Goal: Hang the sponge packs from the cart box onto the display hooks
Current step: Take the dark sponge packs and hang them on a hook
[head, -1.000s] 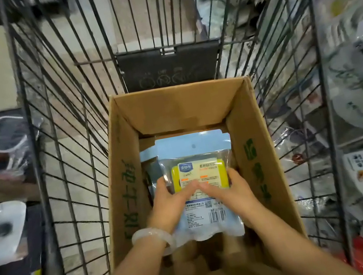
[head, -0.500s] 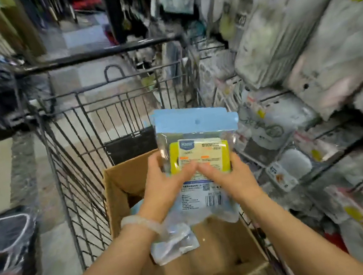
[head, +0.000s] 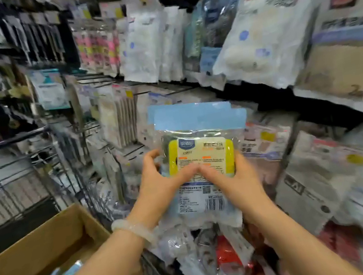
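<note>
Fingers [head: 153, 159] of both hands are clamped on stacked sponge packs [head: 203, 155]; with hooks [head: 167, 92] blurred, header holes could be missed and packs dropped.

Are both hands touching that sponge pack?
Touching. The head view shows the left hand and right hand both gripping the sponge pack, thumbs pressed on its front.

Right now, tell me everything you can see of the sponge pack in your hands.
The sponge pack is a clear plastic bag with a light blue header strip on top, a yellow sponge inside and a white label with a barcode below. Held upright before the shelves, lifted clear of the cardboard box. The left hand and right hand grip its sides, thumbs in front.
</note>
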